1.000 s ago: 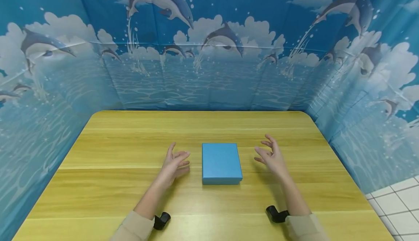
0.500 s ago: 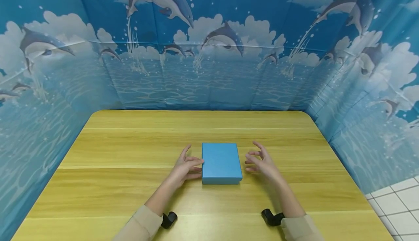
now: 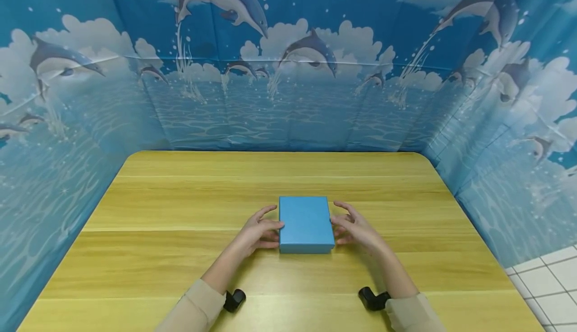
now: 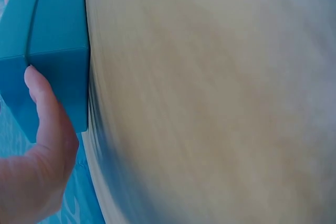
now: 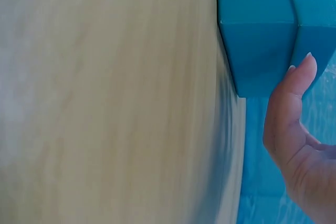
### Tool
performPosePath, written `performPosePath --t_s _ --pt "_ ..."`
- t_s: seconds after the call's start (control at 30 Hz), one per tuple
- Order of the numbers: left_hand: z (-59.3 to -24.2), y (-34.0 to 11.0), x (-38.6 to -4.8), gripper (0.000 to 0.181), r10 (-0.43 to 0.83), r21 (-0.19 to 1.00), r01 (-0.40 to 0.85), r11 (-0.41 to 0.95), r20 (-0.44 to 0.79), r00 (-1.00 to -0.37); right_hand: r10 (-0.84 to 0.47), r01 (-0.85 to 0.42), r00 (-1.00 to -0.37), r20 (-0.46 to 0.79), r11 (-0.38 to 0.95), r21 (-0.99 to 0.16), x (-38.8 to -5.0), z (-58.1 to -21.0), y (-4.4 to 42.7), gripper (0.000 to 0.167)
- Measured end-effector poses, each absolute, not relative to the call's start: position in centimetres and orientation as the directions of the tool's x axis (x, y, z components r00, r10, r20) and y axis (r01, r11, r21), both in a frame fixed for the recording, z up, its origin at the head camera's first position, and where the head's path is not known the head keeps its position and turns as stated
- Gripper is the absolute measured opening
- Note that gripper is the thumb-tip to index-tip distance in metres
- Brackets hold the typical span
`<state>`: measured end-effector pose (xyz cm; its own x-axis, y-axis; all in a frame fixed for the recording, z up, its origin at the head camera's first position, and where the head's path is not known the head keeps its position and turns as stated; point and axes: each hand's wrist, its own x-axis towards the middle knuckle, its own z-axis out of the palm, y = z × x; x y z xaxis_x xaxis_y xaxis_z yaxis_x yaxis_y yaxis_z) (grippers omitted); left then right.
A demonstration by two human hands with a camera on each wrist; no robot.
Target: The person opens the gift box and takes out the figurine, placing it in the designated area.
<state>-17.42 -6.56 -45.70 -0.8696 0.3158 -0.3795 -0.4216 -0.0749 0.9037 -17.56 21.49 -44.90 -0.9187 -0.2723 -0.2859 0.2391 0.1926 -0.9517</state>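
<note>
A blue lidded box (image 3: 305,221) sits on the wooden table. At its left side is my left hand (image 3: 252,234), thumb tip touching the upper edge and other fingers spread beside the wall. My right hand (image 3: 358,229) is at the right side, its thumb close against the edge and its fingers loosely bent. In the left wrist view, the left thumb touches the box (image 4: 60,66) at the lid seam. The right wrist view shows a fingertip of the right hand (image 5: 302,135) against the lid part of the box (image 5: 257,51). The box hides some fingertips.
The wooden table (image 3: 203,187) has rounded far corners. A blue curtain (image 3: 288,106) with dolphins stands behind and at both sides. Black devices are strapped at the left wrist (image 3: 234,300) and right wrist (image 3: 373,299). White floor tiles (image 3: 545,277) show at lower right.
Both hands have moved inward from either side of the box, the left arriving first. The right has since closed its gap to the edge. The box looks unmoved.
</note>
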Motion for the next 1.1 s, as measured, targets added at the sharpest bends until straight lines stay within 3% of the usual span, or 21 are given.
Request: performPosePath --t_s 0.43,1.1 --pt "-46.06 -6.88 -17.96 0.068 0.373 0.885 -0.461 -0.064 -0.407 -0.834 -0.371 0.245 -0.879 -0.299 0.187 -0.951 -17.79 -44.88 21.45 0.066" --pt "-46.06 -7.05 -18.26 0.067 0.394 0.866 -0.493 -0.081 -0.426 -0.814 -0.367 0.338 -0.857 -0.36 0.127 -0.933 -17.96 -44.86 21.13 0.069"
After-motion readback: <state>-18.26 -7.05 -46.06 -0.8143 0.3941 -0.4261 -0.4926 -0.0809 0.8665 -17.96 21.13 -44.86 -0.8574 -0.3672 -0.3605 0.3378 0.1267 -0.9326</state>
